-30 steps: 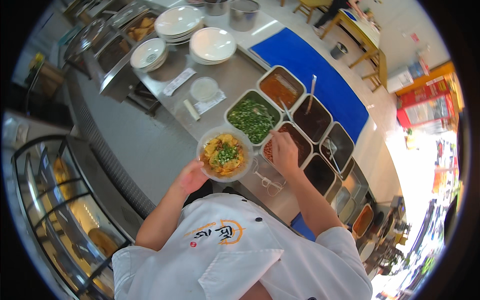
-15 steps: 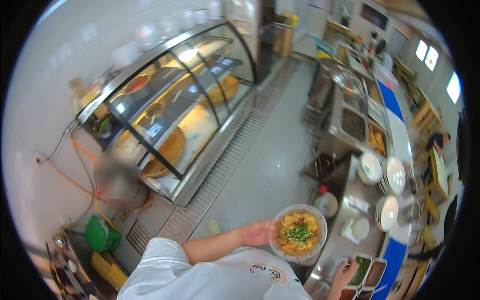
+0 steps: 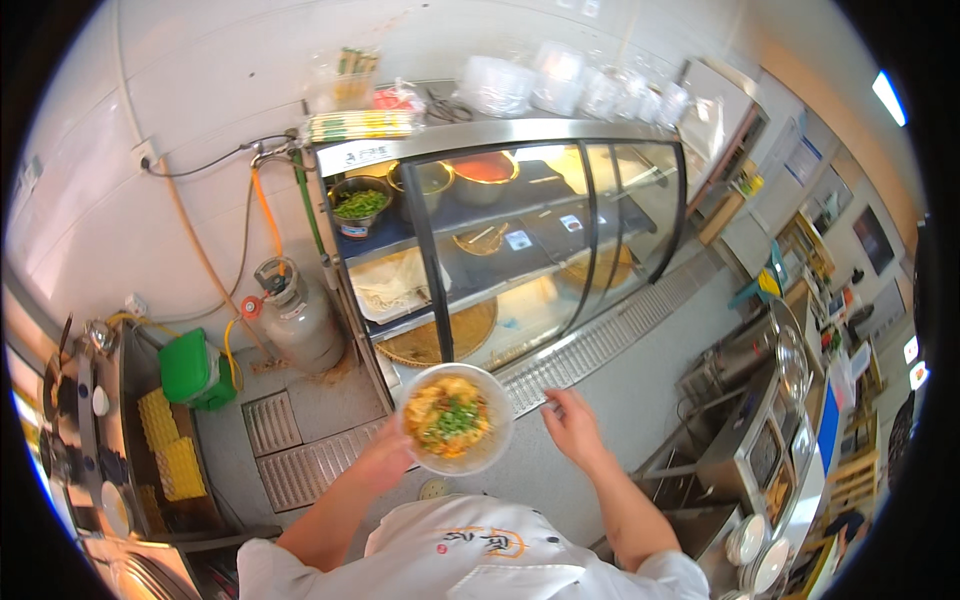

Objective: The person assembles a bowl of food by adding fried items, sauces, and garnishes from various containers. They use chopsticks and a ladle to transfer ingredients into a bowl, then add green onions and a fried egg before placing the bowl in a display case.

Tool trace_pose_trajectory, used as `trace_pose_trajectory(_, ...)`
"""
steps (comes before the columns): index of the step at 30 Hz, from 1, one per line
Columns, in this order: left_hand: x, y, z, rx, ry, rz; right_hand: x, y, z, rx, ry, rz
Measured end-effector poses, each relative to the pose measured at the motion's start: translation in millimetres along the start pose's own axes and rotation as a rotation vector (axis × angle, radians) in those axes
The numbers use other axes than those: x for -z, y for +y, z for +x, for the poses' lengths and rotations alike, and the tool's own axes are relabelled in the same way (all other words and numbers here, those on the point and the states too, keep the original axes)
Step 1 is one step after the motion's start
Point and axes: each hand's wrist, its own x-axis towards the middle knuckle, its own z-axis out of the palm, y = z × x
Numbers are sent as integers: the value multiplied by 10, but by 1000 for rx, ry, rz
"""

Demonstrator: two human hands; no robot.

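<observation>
My left hand [image 3: 385, 458] grips the left side of a clear round plastic bowl [image 3: 500, 440]. Inside the bowl lies yellow-orange food [image 3: 440, 402] topped with chopped green onion [image 3: 458, 418]. To the right of the bowl, apart from it, my right hand [image 3: 570, 425] is raised with loosely bent fingers and nothing visible in it. Just beyond both hands stands a glass display case [image 3: 520, 290], its curved front facing me. On its shelves are a pot of green vegetables [image 3: 360, 204], a pot with red contents [image 3: 485, 178] and woven trays [image 3: 460, 335].
Skewers or chopsticks in packs [image 3: 362, 125] and stacked plastic containers [image 3: 495, 88] sit atop the case. Left of it stand a gas cylinder [image 3: 305, 328] with hoses and a green bin [image 3: 195, 368]. A floor grate [image 3: 310, 480] runs along the case. Stacked bowls [image 3: 748, 540] stand on the right counter.
My view has turned left, from the serving counter toward the display case. The bowl has come along in my left hand. My right hand has left the sauce containers on the counter.
</observation>
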Motion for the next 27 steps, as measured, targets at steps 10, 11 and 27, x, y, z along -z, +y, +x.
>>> trace_pose_trajectory(10,173,100,182,-446,266,-177,-1346,-780,3133,894,-207,-271)
trace_pose_trajectory(11,154,110,269,-471,285,-183,-1384,-752,3297,919,-257,-377)
trace_pose_trajectory(27,54,535,1869,-594,475,-211,-684,133,4189,888,-511,-313)
